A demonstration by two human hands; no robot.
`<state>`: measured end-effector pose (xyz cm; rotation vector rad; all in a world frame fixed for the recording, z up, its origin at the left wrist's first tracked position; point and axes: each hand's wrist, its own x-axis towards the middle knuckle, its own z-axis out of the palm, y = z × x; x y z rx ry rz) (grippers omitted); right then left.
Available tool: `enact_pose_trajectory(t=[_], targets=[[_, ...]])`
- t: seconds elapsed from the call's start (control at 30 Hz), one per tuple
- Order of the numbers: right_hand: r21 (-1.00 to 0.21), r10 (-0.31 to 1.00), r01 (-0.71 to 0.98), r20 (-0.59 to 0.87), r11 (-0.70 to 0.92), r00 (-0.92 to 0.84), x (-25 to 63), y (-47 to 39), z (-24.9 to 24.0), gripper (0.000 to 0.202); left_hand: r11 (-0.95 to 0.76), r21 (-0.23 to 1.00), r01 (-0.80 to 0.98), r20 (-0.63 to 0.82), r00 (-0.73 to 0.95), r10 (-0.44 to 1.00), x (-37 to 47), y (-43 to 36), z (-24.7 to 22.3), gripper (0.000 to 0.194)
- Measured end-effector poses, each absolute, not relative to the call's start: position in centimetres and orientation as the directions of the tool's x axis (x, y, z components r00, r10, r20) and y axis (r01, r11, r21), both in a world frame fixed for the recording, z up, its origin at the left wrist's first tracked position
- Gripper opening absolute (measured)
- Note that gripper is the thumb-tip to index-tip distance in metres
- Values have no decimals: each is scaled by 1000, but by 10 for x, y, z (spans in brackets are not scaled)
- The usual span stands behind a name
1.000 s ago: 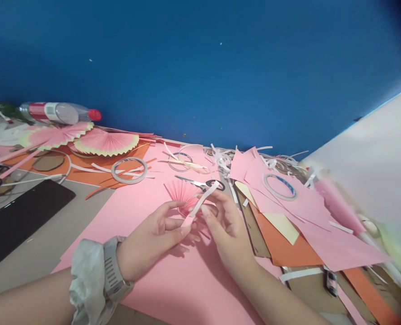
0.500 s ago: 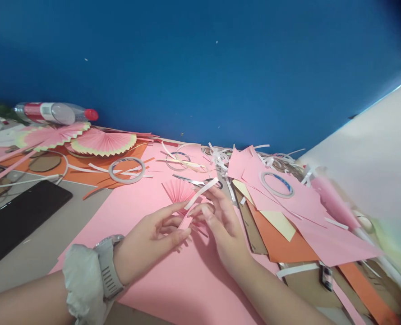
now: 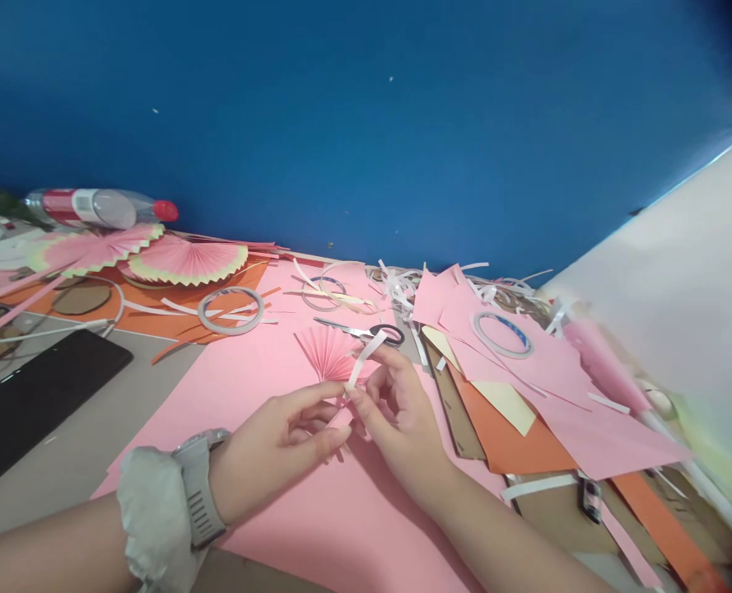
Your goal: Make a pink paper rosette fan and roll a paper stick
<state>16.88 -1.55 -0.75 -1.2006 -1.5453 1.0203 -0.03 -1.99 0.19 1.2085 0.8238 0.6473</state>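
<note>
A small pink pleated paper fan (image 3: 325, 352) opens out behind my fingertips, above a large pink sheet (image 3: 341, 527). My left hand (image 3: 291, 436) is closed on a narrow folded pink paper piece (image 3: 342, 417). Thumb and fingers of my right hand (image 3: 396, 403) pinch the lower end of a short white strip (image 3: 367, 356), right beside the pink piece. The fingertips of both hands nearly meet. Scissors with black handles (image 3: 359, 331) lie just beyond the fan, partly covered by the strip.
A black phone (image 3: 44, 403) lies at left. Tape rolls (image 3: 230, 310) (image 3: 502, 334) rest on either side. Behind are two larger pleated fans (image 3: 186, 259) and a plastic bottle (image 3: 100, 207). Pink and orange sheets (image 3: 501, 441) and brown cardboard are at right.
My right fingers have closed on the white strip's lower end, and the strip has dropped and tilted more upright. More of the scissors' handles shows.
</note>
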Motion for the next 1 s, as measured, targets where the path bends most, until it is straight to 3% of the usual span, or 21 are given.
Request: enact_pose_trajectory(t=[0.2, 0.33, 0.53, 0.87, 1.0], targets=[[-774, 937, 542, 338, 329, -85, 173, -15, -8, 34, 264, 964, -29, -205, 551, 809, 1, -20, 1, 28], [-675, 903, 630, 418, 384, -102, 173, -16, -7, 33, 272, 962, -20, -218, 542, 812, 2, -19, 0, 29], [-809, 949, 517, 315, 281, -23, 173, -11, -8, 39, 286, 958, 0, -239, 547, 802, 2, -19, 0, 37], [-804, 955, 531, 294, 268, -39, 174, -9, -10, 45, 284, 958, 47, -265, 526, 808, 2, -20, 3, 41], [-852, 975, 478, 215, 211, -49, 174, -8, -15, 63, 271, 961, 49, -256, 521, 814, 1, -21, 2, 41]])
